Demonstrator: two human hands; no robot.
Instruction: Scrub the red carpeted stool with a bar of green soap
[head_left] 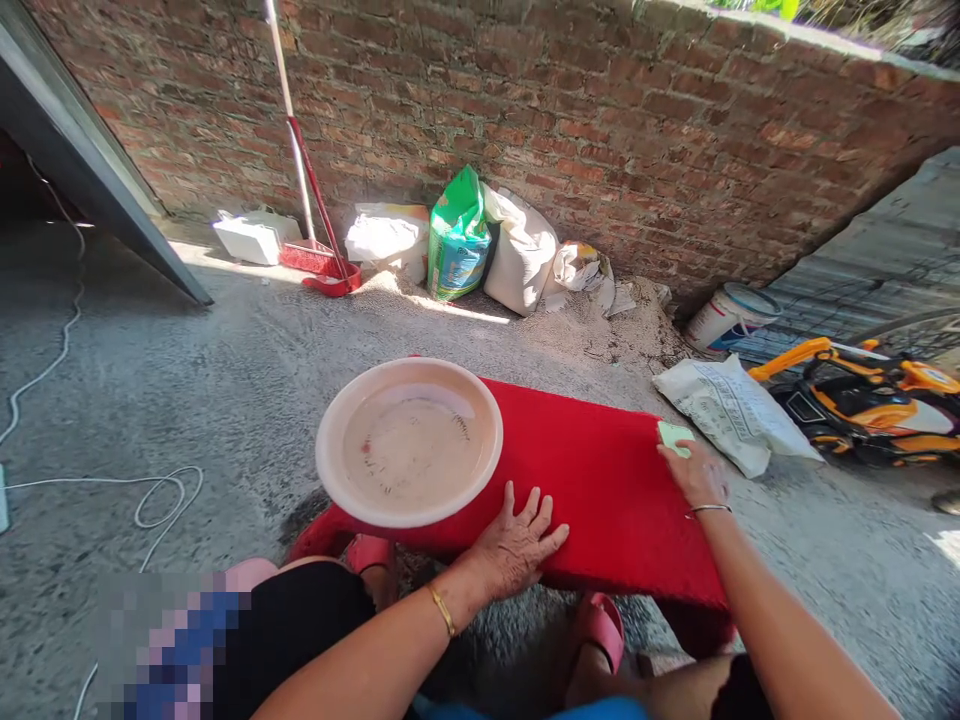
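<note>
A red cloth [600, 470] covers a low bench in front of me, hanging over its near edge. My left hand [517, 540] lies on the cloth near the front edge, fingers spread and holding nothing. At the bench's far right corner, my right hand [697, 475] grips a small pale green block [675, 438], pressed against the cloth; whether it is soap or a sponge I cannot tell. On the left end of the bench stands a wide, pale pink basin [330, 470] with cloudy water in it, beyond my left hand.
Along the brick wall [585, 90] stand a red broom [309, 258], a dustpan [337, 283], a green bag [459, 235] and white sacks [519, 255]. To the right are a bucket [731, 318], a flat sack [731, 405] and an orange-black toy vehicle [862, 400]. A white cable [176, 480] lies left.
</note>
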